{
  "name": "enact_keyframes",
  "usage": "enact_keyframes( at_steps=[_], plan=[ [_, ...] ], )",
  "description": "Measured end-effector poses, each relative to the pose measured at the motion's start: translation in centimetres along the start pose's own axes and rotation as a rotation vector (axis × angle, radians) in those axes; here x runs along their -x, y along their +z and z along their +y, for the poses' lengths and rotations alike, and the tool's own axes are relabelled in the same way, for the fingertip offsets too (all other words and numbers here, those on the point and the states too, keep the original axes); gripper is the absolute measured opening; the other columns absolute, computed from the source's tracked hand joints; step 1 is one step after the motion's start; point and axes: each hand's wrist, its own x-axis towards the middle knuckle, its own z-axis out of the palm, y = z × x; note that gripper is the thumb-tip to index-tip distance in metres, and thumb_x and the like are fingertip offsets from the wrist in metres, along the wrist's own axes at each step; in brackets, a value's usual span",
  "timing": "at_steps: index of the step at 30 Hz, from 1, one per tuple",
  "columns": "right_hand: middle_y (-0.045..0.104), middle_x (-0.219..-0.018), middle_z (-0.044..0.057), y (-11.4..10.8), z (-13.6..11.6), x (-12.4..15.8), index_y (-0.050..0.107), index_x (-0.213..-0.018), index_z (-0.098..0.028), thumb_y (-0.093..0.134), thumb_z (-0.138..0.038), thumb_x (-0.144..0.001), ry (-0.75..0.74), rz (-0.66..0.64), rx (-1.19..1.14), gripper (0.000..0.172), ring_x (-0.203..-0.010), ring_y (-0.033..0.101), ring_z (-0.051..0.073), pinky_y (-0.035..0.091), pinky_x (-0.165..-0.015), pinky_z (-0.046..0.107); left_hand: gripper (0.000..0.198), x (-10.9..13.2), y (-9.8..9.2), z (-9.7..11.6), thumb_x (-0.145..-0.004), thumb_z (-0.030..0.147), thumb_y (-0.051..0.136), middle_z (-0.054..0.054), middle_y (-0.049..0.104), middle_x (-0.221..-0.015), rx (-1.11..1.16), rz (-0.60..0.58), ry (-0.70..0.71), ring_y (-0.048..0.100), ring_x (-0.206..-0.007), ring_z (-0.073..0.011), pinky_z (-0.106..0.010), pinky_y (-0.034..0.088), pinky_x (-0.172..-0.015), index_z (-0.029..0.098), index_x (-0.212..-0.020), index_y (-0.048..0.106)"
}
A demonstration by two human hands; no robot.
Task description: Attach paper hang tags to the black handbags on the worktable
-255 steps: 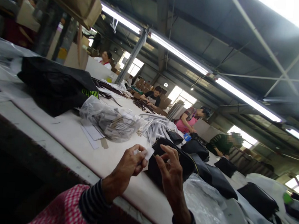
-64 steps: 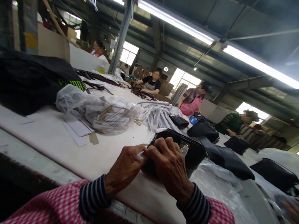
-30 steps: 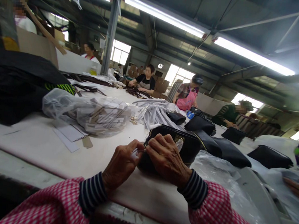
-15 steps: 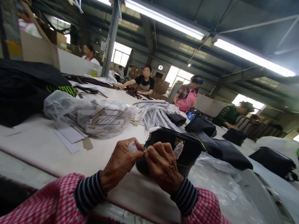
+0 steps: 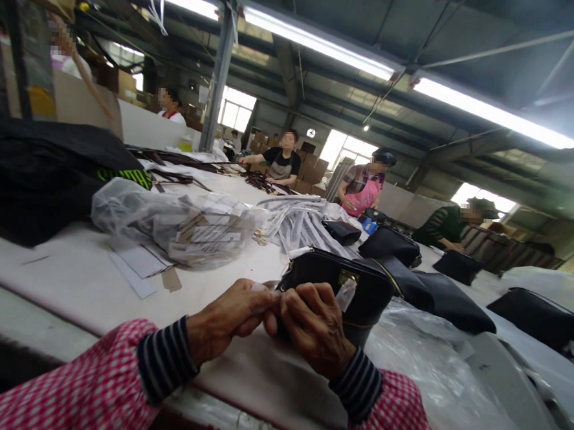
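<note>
A small black handbag (image 5: 367, 291) stands upright on the table in front of me, with a gold clasp plate and a zip along its top. A bit of white wrapping hangs over the clasp. My left hand (image 5: 232, 317) is closed in a pinch at the bag's left end, a scrap of white wrapping (image 5: 259, 286) showing between thumb and finger. Against the bag's front, my right hand (image 5: 315, 327) has its fingers curled, their tips meeting those of the left. What the right fingertips grip is hidden.
Left of the bag lies a clear plastic bag of cards (image 5: 208, 229), near a large black cloth bag (image 5: 46, 174). White-wrapped straps (image 5: 296, 222) lie behind. More black bags (image 5: 457, 300) and plastic sheeting (image 5: 419, 353) are on the right. Several people work around the table.
My left hand has turned flatter, its thumb now stretched toward the right fingertips. Less of the white wrapping shows. The right hand has stayed at the handbag; the view has shifted slightly.
</note>
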Motion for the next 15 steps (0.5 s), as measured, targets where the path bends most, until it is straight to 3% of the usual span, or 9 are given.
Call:
enact_keyframes(
  at_steps=[7, 11, 13, 15],
  plan=[
    [0.064, -0.083, 0.006, -0.1, -0.1, -0.2, 0.065, -0.08, -0.012, 0.053, -0.014, -0.097, 0.014, -0.008, 0.018, 0.021, -0.081, 0.051, 0.02, 0.037, -0.072, 0.038, 0.041, 0.3, -0.2, -0.9, -0.086, 0.047, 0.054, 0.005, 0.038, -0.048, -0.092, 0.008, 0.117, 0.022, -0.042, -0.007, -0.024, 0.013, -0.043, 0.015, -0.062, 0.057],
    [0.065, -0.087, 0.008, -0.3, -0.9, -0.6, 0.067, -0.086, -0.012, 0.054, -0.011, -0.096, 0.045, -0.021, 0.082, 0.016, -0.083, 0.052, 0.021, 0.038, -0.071, 0.038, 0.046, 0.3, 0.1, -1.9, -0.091, 0.051, 0.051, 0.001, 0.046, -0.056, -0.277, 0.126, 0.314, 0.038, -0.053, -0.0109, -0.024, 0.029, -0.052, 0.016, -0.059, 0.054],
    [0.068, -0.098, 0.01, -1.5, -1.5, -0.5, 0.068, -0.1, -0.011, 0.055, -0.01, -0.095, 0.096, -0.044, 0.094, 0.014, -0.09, 0.054, 0.024, 0.041, -0.076, 0.04, 0.047, 0.1, 0.2, -2.3, -0.092, 0.05, 0.05, -0.001, 0.052, -0.061, -0.324, 0.181, 0.397, 0.046, -0.061, -0.0136, -0.025, 0.035, -0.062, 0.017, -0.058, 0.052],
    [0.068, -0.111, 0.012, -3.9, -1.8, 0.1, 0.066, -0.116, -0.011, 0.055, -0.009, -0.094, 0.175, -0.044, 0.093, 0.024, -0.101, 0.054, 0.026, 0.043, -0.085, 0.042, 0.045, -0.1, 0.1, -2.6, -0.093, 0.048, 0.05, -0.001, 0.054, -0.062, -0.343, 0.212, 0.425, 0.048, -0.063, -0.0147, -0.025, 0.036, -0.066, 0.018, -0.059, 0.054]
  ],
)
